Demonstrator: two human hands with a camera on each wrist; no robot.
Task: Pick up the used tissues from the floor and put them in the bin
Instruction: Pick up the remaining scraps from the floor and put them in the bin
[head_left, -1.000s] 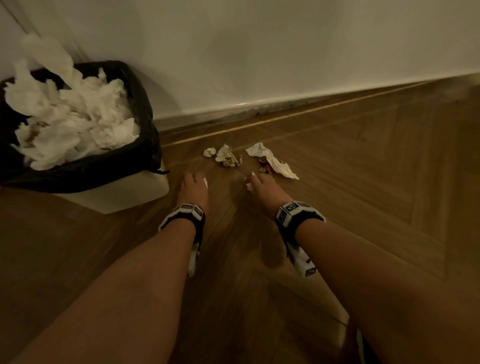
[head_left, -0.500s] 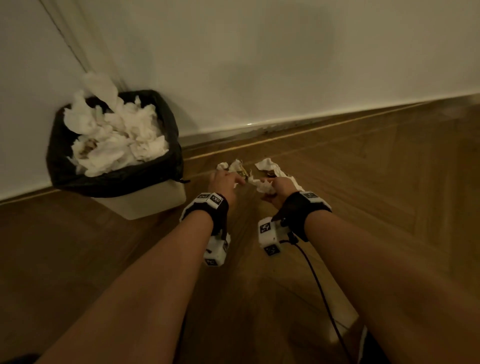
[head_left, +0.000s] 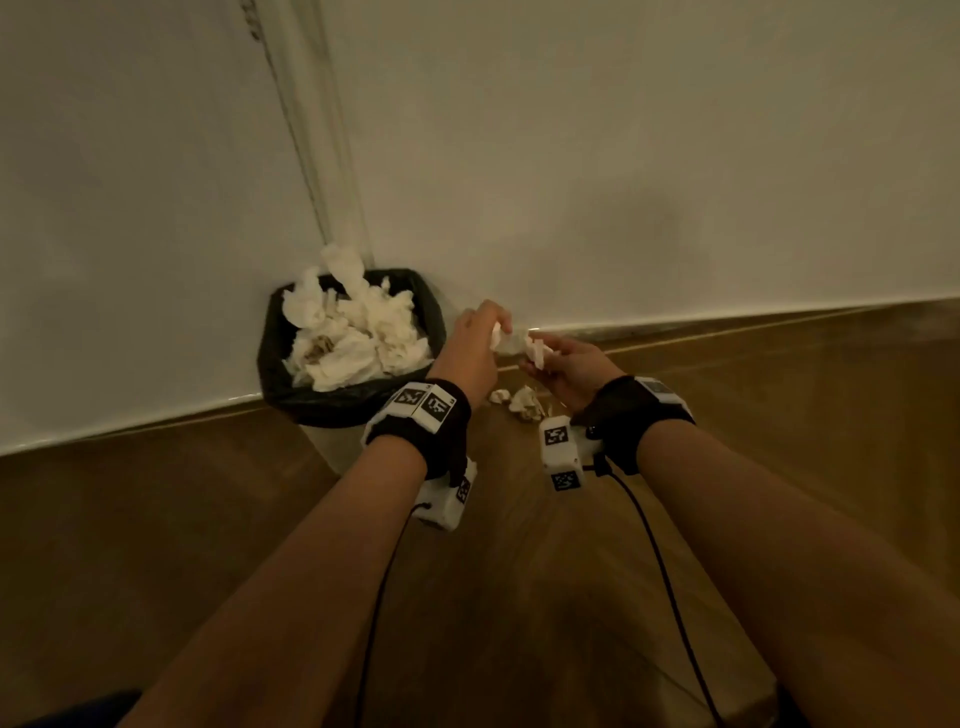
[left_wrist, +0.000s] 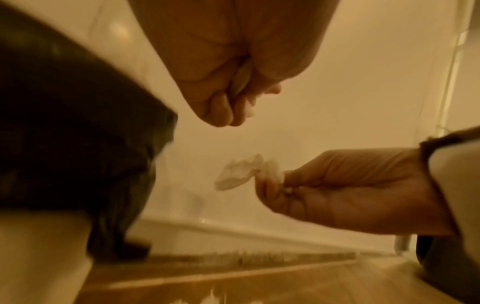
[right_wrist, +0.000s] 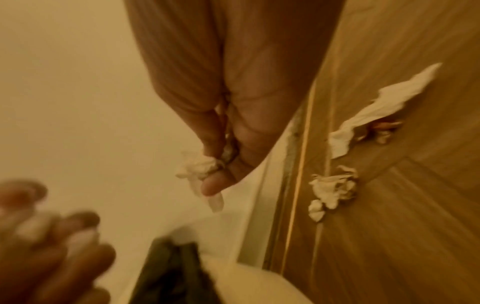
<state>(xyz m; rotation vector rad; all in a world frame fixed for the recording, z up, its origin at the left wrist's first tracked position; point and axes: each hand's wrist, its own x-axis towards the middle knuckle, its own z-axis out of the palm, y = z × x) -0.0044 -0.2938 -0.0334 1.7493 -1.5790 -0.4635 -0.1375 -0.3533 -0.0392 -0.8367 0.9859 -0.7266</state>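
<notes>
The white bin (head_left: 332, 447) with a black liner (head_left: 270, 364) stands in the wall corner, heaped with crumpled tissues (head_left: 358, 338). My left hand (head_left: 496, 326) is raised just right of the bin's rim, its curled fingers pinching a small tissue scrap (left_wrist: 249, 110). Close beside it my right hand (head_left: 540, 357) pinches a crumpled white tissue (right_wrist: 200, 167), also seen as the tissue (left_wrist: 239, 174). On the floor below lie two crumpled tissues (head_left: 519, 402) and a longer flat tissue (right_wrist: 376, 109).
White walls (head_left: 623, 182) meet at the corner behind the bin, with a skirting strip along the wooden herringbone floor (head_left: 805, 415). A reddish scrap (right_wrist: 384, 128) lies under the long tissue. Cables hang from both wrist cameras.
Both hands have lifted off the floor, each with a piece of tissue, and moved up and left toward the bin. The head view has risen and pulled back.
</notes>
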